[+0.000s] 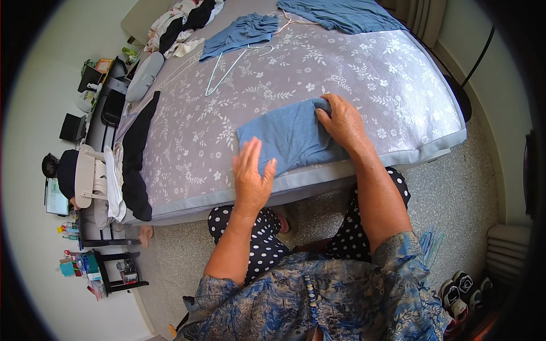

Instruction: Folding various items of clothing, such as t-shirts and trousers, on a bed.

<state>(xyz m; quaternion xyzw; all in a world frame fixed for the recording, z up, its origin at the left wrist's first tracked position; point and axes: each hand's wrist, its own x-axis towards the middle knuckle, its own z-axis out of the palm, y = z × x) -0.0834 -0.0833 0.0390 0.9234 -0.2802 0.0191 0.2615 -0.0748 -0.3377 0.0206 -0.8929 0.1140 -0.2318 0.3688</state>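
A folded blue cloth garment point(286, 134) lies near the bed's front edge, with soft creases across its lower part. My right hand point(343, 123) grips its upper right corner, fingers curled over the rim and thumb on the fabric. Over the garment's left end is my left hand point(251, 179), slightly blurred, its thumb apart from its straight fingers. It holds nothing, and I cannot tell if it touches the cloth.
On the floral bed cover point(183, 140) lie a white wire hanger point(228, 72), a blue garment point(243, 34), a larger blue cloth point(345, 15) and black clothing point(138, 157). A person point(68, 174) sits at the left desk. Hangers point(431, 245) and shoes point(458, 294) are on the floor at right.
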